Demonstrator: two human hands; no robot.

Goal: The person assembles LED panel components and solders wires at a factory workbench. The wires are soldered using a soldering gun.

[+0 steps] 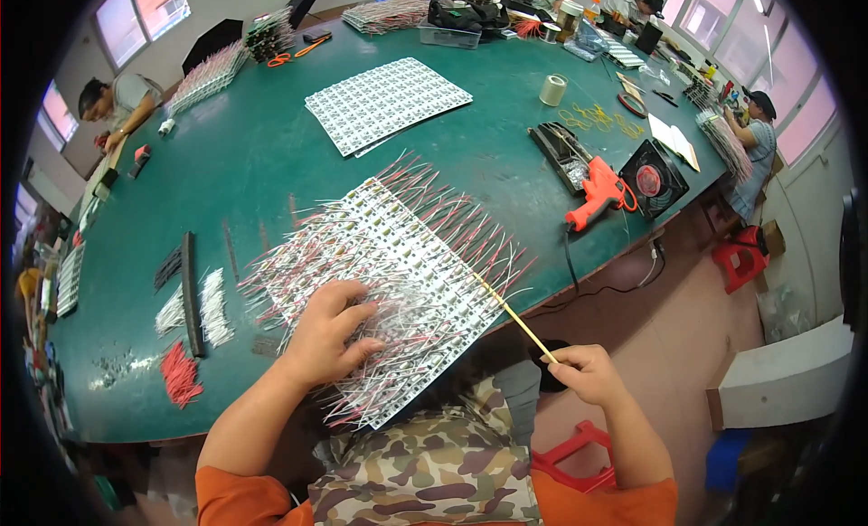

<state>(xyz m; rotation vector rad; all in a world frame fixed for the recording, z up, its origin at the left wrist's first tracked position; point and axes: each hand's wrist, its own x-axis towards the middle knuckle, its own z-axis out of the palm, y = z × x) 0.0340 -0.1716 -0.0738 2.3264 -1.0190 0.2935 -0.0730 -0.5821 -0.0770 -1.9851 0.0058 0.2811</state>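
A white circuit board panel (421,255) lies at the table's near edge, with many thin red and white wires (298,259) standing out of it. My left hand (327,341) rests on the wires on the panel's left part, fingers bent and apart; what lies under the palm is hidden. Off the panel's right edge, my right hand (588,372) pinches the near end of a thin yellow stick (524,327). The stick's far tip touches or hovers over the panel near its right edge; I cannot tell which.
Left of the panel are a dark strip (191,295), white wire bundles (216,309) and red wires (181,376). Stacked bare panels (389,101) lie beyond. An orange glue gun (599,193) and a black fan (653,178) stand right. Several people work around the green table (262,137).
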